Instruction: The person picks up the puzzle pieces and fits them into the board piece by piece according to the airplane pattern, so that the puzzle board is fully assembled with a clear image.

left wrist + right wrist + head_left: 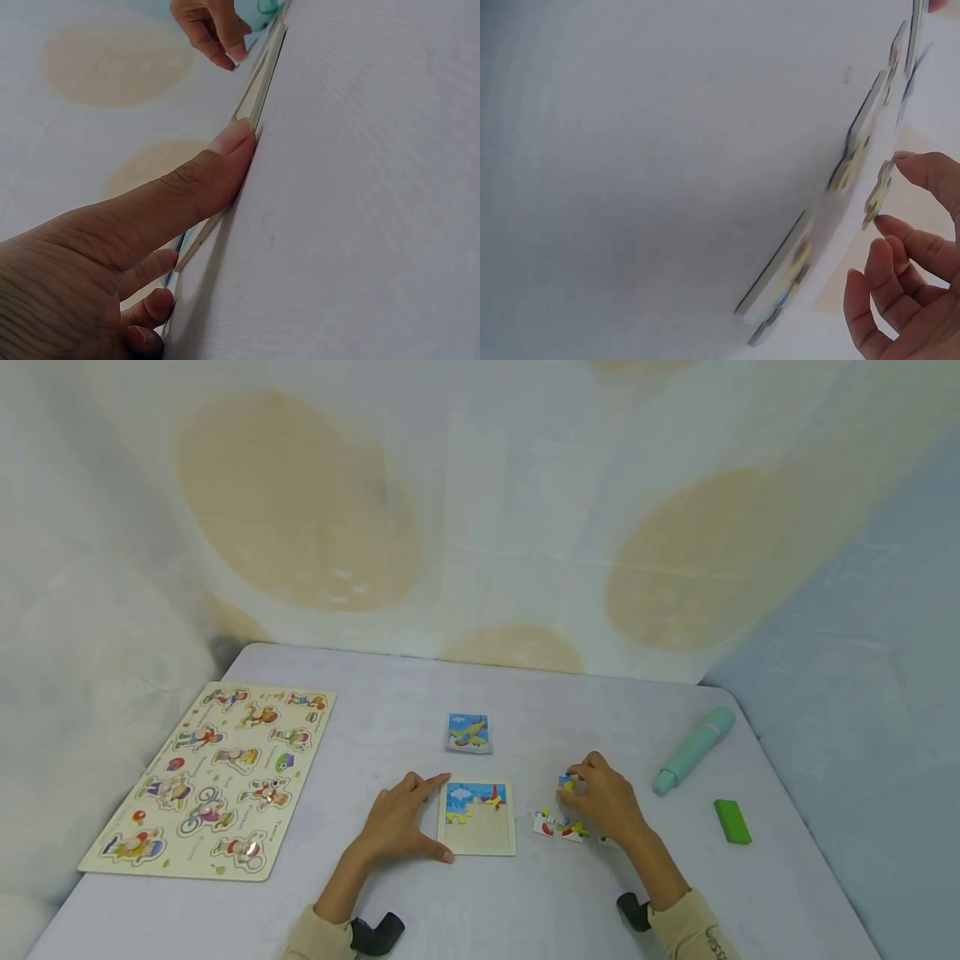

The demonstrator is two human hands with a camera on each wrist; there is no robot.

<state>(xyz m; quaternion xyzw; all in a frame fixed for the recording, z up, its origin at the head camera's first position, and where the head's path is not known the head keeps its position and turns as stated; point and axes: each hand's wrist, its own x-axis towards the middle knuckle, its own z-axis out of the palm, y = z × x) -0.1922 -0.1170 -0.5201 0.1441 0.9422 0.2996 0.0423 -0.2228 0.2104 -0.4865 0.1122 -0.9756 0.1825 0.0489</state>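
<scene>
A square wooden puzzle board [478, 839] lies in front of me, its upper part filled with blue, yellow and red pieces. My left hand [401, 822] holds it at its left side, thumb at the near corner and index finger at the far one. The thumb [225, 150] presses the board's edge in the left wrist view. To the right, my right hand [607, 802] pinches a blue and yellow puzzle piece [567, 783] between thumb and finger. That piece [879, 193] shows edge-on in the right wrist view. Loose puzzle pieces [545, 824] lie under and beside this hand, one partly hidden.
A picture block or stack with a yellow airplane [468, 732] sits behind the board. On the left lies a large peg puzzle board [217, 777]. A mint-green cylinder [693, 750] and a green block [732, 822] are at the right. A curtain [487, 527] hangs behind the table.
</scene>
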